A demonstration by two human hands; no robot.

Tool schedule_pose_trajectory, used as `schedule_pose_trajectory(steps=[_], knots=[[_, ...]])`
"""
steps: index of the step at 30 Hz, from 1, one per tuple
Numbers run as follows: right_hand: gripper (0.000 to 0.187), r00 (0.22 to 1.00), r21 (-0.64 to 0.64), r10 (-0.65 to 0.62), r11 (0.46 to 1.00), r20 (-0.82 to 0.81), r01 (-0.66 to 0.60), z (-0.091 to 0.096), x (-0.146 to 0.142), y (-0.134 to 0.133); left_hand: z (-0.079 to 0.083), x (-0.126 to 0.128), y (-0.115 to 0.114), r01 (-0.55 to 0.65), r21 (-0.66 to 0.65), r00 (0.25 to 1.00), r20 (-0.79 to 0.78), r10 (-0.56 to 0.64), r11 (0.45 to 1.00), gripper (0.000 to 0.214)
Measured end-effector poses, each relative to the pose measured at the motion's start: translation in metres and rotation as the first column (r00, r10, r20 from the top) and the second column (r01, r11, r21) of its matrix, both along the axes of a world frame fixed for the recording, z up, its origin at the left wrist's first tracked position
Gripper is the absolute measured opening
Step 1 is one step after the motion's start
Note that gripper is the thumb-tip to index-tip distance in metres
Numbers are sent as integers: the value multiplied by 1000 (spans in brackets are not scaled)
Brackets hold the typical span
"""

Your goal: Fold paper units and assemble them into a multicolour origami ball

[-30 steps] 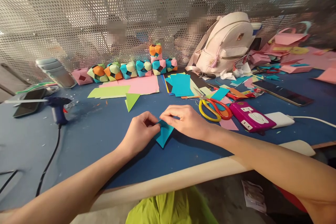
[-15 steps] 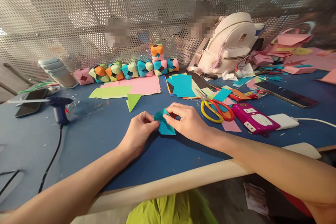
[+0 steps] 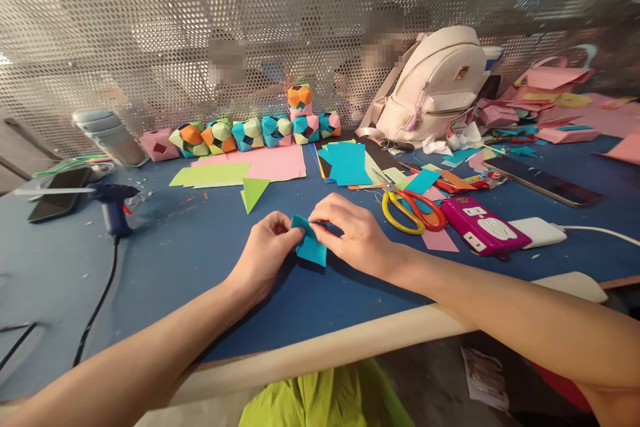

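Note:
A small piece of blue folded paper is held just above the table between my hands. My left hand pinches its left edge between thumb and fingers. At the paper's upper right, my right hand has its thumb and fingertips closed on the edge. Just beyond them lies a green folded paper triangle. To the right of my right hand rest scissors with one yellow and one red handle. A stack of blue paper sheets lies farther back.
Several folded paper balls line the back, beside a pale backpack. On the left are a glue gun, its cable and a bottle. A purple power strip and a phone lie right. Perforated metal stands behind.
The blue paper has turned and tipped in my fingers, so a flatter, squarer face now shows. My right hand has shifted slightly left, while the left hand stays nearly in place.

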State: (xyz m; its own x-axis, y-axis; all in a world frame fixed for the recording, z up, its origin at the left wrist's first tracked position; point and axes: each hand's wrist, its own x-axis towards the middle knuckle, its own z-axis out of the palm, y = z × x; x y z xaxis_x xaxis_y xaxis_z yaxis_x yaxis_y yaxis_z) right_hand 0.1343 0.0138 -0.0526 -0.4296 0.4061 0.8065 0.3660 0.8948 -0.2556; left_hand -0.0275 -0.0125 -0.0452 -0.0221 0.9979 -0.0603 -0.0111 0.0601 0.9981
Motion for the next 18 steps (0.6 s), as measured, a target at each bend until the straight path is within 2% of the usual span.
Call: schedule_pose_trajectory(steps=[6,10,15,17,18], knots=[[19,998,82,8,997,58,-13,0,1,-1,3,0,-2,12,15,1000,19,-12,1000,14],[17,998,72,43,996,50,-47,2,1,-2,3,-1,-1,5,26,999,38,-6,1000,15],[16,994,-132,100,986,-52,-106,4,0,-4,2,-1,0,-7,42,999,32,5,999,16],[14,988,-266,109,954,-108,-135,8,0,-6,1,-1,0,-14,49,1000,27,13,999,16],[14,985,-360,103,921,-138,-147,10,-1,-6,1,-2,1,-17,53,1000,23,16,998,16]])
